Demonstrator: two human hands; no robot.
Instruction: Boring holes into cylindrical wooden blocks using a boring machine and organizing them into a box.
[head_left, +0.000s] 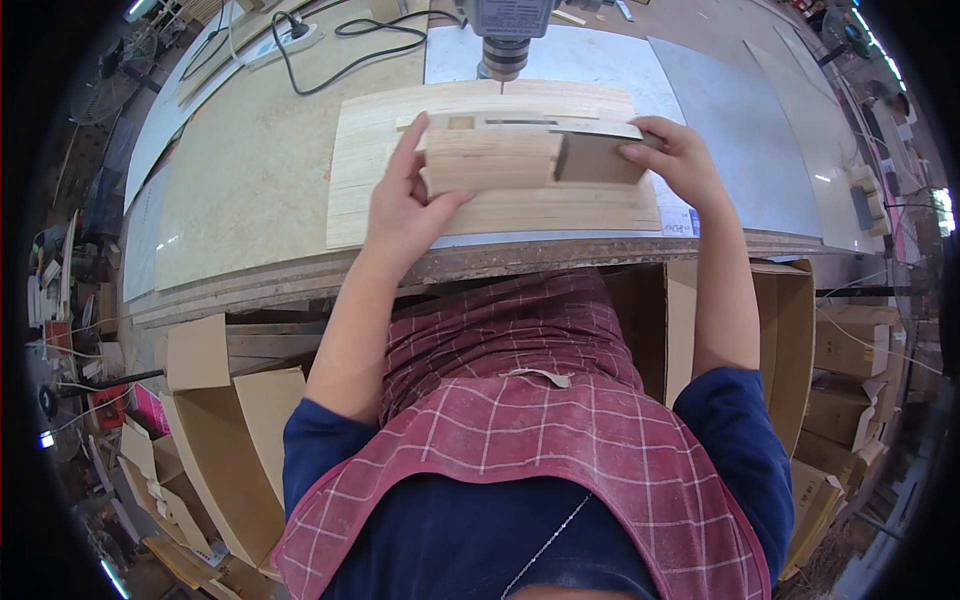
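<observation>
A small pale wooden box [488,160], slightly blurred, is held level over a light plywood board [365,200]. My left hand [408,205] grips its left end, thumb along the near side and fingers up behind. At the right end my right hand [680,160] pinches a grey-brown panel [603,160], thumb on its face. Whether that panel is joined to the box cannot be told. Along the top of the box run a narrow dark slot and a small square recess. Just beyond it hangs a drill chuck [505,60] with a thin bit pointing down.
The plywood lies on a worktable [270,190] with bluish-white sheets [735,150] to the right. A black cable [365,60] and a power strip [285,45] are at the back left. Open cardboard boxes [225,450] stand below the table edge on both sides.
</observation>
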